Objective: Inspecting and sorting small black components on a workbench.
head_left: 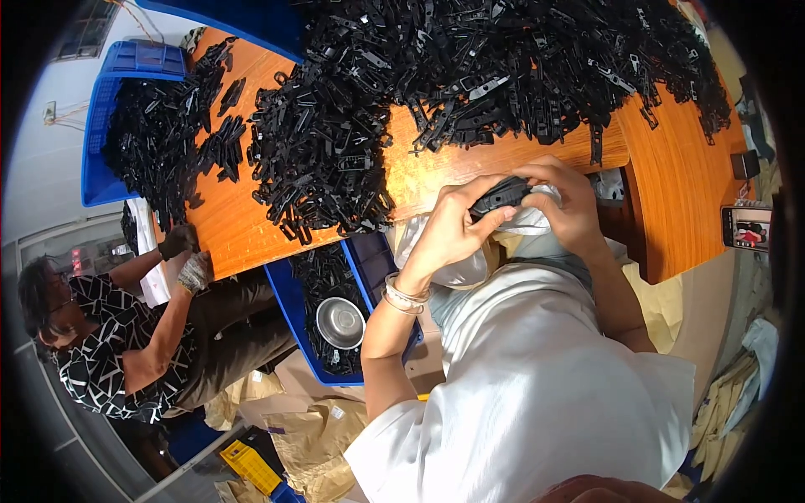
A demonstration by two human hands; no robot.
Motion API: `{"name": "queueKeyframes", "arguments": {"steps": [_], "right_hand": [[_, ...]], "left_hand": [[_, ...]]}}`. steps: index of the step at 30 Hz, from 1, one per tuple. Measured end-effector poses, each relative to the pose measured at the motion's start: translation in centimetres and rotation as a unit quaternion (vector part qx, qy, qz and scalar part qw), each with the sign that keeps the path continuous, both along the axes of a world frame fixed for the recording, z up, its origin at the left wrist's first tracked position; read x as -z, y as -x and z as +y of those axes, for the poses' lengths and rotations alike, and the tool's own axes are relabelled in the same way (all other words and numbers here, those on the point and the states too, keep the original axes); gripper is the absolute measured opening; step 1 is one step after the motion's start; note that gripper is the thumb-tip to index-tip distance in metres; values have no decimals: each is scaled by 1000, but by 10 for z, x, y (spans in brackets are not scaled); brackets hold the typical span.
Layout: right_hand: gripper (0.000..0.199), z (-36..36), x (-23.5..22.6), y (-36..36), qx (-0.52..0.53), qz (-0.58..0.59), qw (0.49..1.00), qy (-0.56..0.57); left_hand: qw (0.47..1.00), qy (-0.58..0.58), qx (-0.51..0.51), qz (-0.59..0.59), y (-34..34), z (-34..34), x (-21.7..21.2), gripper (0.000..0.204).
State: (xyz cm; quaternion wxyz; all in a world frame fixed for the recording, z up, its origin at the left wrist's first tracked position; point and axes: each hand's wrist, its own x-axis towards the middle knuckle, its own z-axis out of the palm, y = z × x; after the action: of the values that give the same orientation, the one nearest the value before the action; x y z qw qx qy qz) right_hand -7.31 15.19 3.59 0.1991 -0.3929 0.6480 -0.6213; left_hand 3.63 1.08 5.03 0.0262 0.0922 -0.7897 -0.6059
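Note:
Between my two hands, just off the table's near edge, is a small stack of black plastic strips (501, 198). My left hand (453, 225) is closed round its left end, thumb along the near side. At the other end my right hand (568, 205) grips it with bent fingers and thumb. Below them, at my lap, lies a whitish translucent plastic bag (459, 270), partly hidden by my left forearm. Large heaps of similar black plastic parts (323, 155) cover much of the wooden table (415, 180) beyond my hands.
A blue crate (277, 289) of black parts, with a metal bowl (340, 323) in it, stands left of me. At the left a co-worker's gloved hands (193, 272) are at the table edge. A phone (746, 228) stands at the right edge. Brown paper bags (314, 444) lie below.

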Motion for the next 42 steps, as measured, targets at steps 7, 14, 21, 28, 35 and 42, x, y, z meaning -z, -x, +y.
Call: {"name": "queueKeyframes", "arguments": {"steps": [7, 14, 21, 28, 35, 42], "right_hand": [[17, -1, 0, 4, 4, -78, 997, -11], [19, 12, 15, -3, 10, -59, 997, -40], [12, 25, 59, -11, 6, 127, 986, -105], [11, 26, 63, -9, 16, 132, 985, -112], [11, 29, 50, -11, 25, 113, 984, -134], [11, 59, 41, 42, 235, 132, 951, -151]], "left_hand": [[984, -169, -62, 16, -1, 7, 16, 28], [996, 36, -84, -9, 0, -20, 28, 18], [870, 390, -301, 36, 5, -67, 37, 10], [736, 611, -291, -31, 9, -84, 31, 11], [669, 662, -324, -98, 36, -109, 42, 23], [666, 633, -376, -117, 35, -92, 34, 20]]}}
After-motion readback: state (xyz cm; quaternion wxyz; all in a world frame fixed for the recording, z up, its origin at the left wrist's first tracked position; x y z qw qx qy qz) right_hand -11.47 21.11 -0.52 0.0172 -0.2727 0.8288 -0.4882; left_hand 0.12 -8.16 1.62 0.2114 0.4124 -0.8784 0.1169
